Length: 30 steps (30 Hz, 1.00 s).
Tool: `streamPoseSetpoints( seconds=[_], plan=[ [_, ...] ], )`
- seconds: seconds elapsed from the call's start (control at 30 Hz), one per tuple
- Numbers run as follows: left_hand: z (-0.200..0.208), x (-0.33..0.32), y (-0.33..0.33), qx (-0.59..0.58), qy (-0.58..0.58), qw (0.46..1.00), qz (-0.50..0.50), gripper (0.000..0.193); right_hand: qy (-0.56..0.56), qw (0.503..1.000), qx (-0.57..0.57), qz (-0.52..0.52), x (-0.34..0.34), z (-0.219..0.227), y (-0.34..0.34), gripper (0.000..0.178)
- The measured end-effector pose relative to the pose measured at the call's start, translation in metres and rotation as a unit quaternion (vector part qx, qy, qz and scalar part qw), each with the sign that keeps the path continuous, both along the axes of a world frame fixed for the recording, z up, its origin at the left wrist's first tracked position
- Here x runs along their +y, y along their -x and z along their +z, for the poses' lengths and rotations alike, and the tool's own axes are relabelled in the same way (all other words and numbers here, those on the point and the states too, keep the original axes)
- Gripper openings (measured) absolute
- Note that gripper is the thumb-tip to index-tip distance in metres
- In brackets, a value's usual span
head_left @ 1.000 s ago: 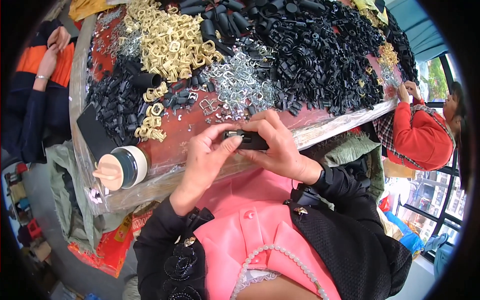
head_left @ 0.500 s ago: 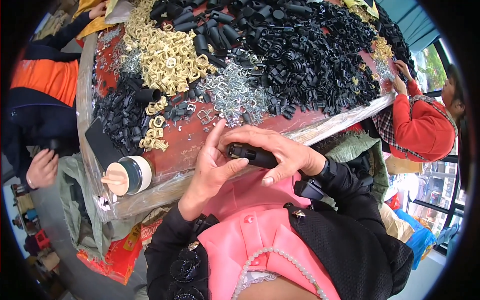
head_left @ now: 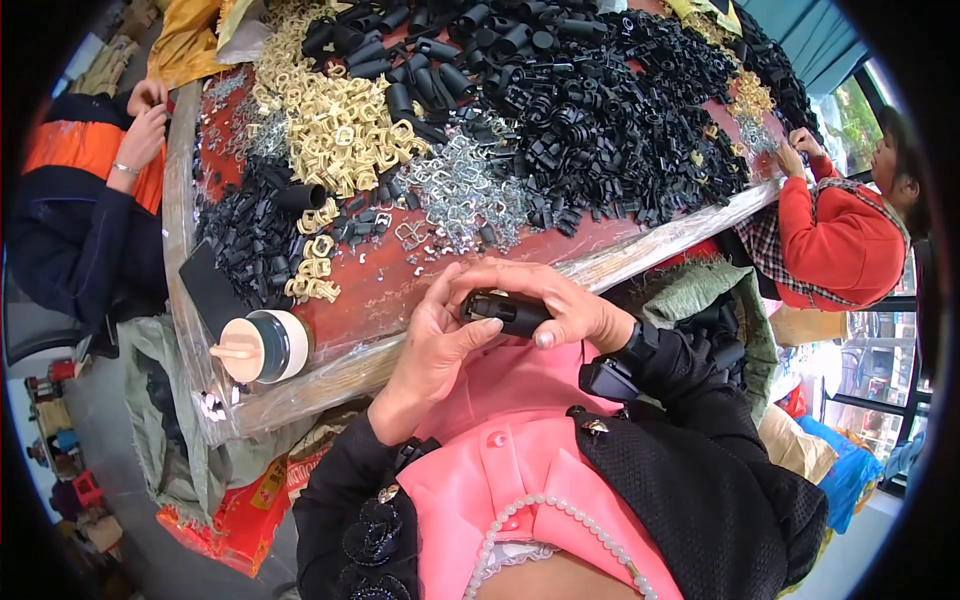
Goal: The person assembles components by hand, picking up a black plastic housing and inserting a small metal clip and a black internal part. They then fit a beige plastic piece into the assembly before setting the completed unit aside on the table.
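Note:
A black plastic tube-shaped part [head_left: 520, 316], with an opening in its side, is held between both my hands just over the table's front edge. My left hand [head_left: 425, 345] grips its left end, the thumb pressed along the near side and the fingers behind. Around the right end, my right hand [head_left: 570, 300] arches its fingers over the top, with the thumb at the near side. Beyond my hands lie a heap of silvery metal clips [head_left: 465, 185], a pile of cream-coloured buckle-like pieces [head_left: 340, 120] and a big heap of small black parts [head_left: 620, 130].
A lidded cup [head_left: 265, 345] and a dark flat slab [head_left: 212, 285] sit at the table's left corner. The wooden table edge [head_left: 660, 245] is wrapped in plastic. Open sacks [head_left: 165, 400] hang below. One co-worker [head_left: 90, 200] is at left, another [head_left: 840, 240] at right.
My left index finger, raised before, has come down behind the black part. The left co-worker's hands, apart before, are now together at chest height. The view has shifted slightly.

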<state>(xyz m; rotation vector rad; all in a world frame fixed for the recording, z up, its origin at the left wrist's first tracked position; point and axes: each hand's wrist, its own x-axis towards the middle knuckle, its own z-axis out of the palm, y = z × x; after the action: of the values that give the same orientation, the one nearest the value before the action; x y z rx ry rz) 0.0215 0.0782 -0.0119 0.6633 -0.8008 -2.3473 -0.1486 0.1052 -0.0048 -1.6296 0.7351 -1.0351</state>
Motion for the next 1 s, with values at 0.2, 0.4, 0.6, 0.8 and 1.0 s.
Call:
streamPoseSetpoints(
  seconds=[0.2, 0.4, 0.6, 0.8, 1.0],
  plan=[
    [-0.001, -0.006, 0.001, 0.022, -0.043, 0.998, -0.041, 0.074, -0.116, 0.984, -0.127, -0.055, 0.002, -0.014, -0.008, 0.066],
    [-0.013, -0.001, 0.011, 0.022, -0.052, 0.995, -0.082, 0.074, -0.143, 0.973, -0.133, -0.124, 0.017, -0.013, -0.005, 0.06],
    [-0.013, 0.005, 0.025, 0.014, -0.046, 0.988, -0.149, 0.07, -0.159, 0.95, -0.092, -0.254, 0.06, 0.005, 0.023, 0.035],
    [-0.018, -0.001, 0.019, -0.032, 0.02, 0.986, -0.162, 0.054, -0.186, 0.838, 0.389, -0.334, 0.166, 0.049, 0.114, 0.038],
    [-0.019, -0.01, 0.026, -0.052, 0.05, 0.987, -0.141, 0.047, -0.16, 0.706, 0.575, -0.381, 0.182, 0.051, 0.122, 0.035]
  ],
)
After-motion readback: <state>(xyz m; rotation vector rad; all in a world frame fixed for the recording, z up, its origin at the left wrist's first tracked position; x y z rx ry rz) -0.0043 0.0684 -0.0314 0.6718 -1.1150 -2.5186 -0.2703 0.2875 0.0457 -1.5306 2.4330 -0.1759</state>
